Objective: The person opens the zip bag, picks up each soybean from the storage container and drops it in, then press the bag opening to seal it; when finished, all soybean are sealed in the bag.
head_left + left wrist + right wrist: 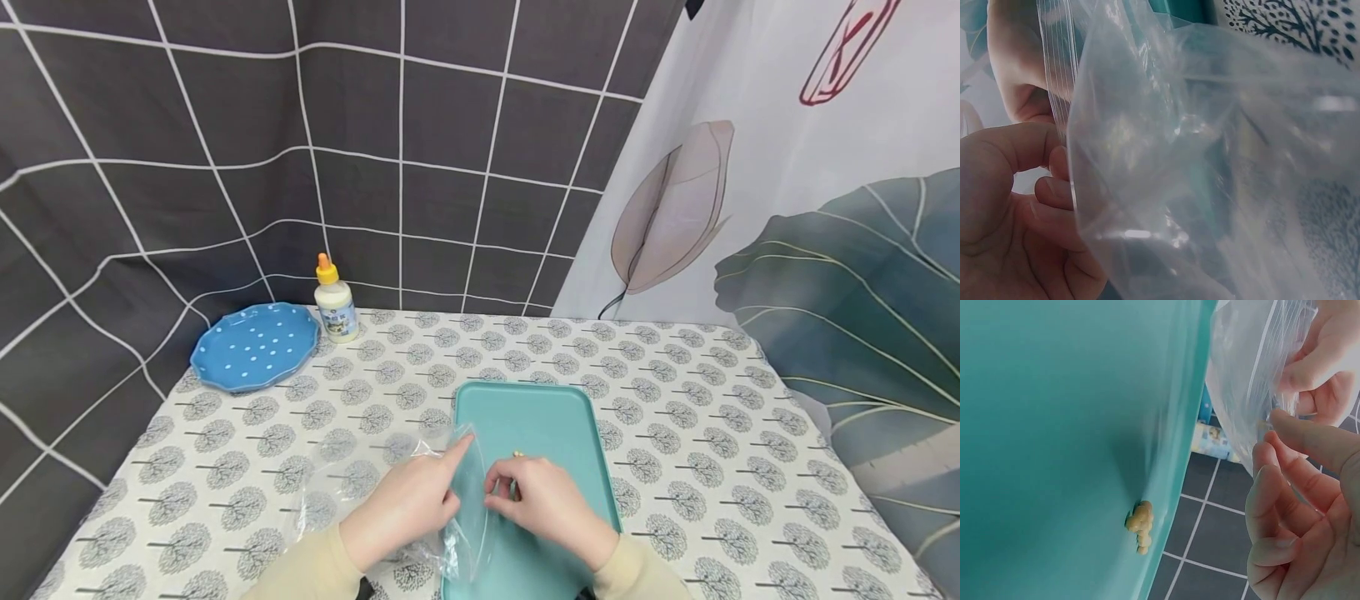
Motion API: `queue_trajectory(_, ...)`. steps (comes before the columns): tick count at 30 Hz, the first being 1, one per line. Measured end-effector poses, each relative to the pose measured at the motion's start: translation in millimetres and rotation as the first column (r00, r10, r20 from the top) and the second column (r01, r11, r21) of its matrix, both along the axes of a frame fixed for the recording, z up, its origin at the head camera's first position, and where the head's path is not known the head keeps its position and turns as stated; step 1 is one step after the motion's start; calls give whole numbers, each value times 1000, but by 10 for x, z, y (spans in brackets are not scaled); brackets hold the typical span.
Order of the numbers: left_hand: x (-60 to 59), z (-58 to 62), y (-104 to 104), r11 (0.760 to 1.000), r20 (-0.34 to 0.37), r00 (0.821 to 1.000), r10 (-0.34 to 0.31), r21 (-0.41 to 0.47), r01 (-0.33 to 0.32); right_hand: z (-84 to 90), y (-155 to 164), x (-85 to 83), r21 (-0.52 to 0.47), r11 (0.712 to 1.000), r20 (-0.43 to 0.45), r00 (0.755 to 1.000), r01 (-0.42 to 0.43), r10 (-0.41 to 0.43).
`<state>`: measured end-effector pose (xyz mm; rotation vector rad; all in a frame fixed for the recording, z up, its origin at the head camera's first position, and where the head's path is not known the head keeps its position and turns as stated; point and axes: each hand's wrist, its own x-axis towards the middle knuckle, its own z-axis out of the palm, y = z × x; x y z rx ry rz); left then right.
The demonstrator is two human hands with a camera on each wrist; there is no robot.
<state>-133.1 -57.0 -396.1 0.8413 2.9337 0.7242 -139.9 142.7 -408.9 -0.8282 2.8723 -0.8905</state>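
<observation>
A clear plastic zip bag (330, 492) lies over the tray's left side and the cloth. My left hand (416, 496) holds the bag near its ridged strip (1057, 69), with its index finger stretched out in the head view. Across from it, my right hand (543, 500) pinches the bag's edge between thumb and finger, seen best in the right wrist view. Whether anything small is between those fingertips is unclear. On the teal tray (1072, 394) rests a small lumpy yellowish-brown piece (1140, 525), mostly hidden behind the right hand in the head view.
At the back left stand a blue dotted plate (255, 346) and a white bottle (337, 308) with a yellow cap and orange tip. A tree-patterned cloth (697, 417) covers the table. Behind it hang a dark checked curtain (442, 108) and a pale leaf-print one (757, 133).
</observation>
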Motion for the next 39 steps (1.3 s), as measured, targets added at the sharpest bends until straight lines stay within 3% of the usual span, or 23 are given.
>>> queue_trajectory(14, -22, 8, -10, 1000, 41, 999, 12, 0, -12, -58, 131, -23, -13, 998, 19, 998, 57, -57)
queue_trajectory(29, -24, 44, -13, 1000, 36, 999, 8, 3, -8, -144, 305, -79, 147, 978, -4, 989, 147, -148)
queue_trajectory(39, -22, 38, -12, 1000, 41, 999, 14, -4, -13, -141, 318, -43, 204, 956, 63, 972, 211, -228)
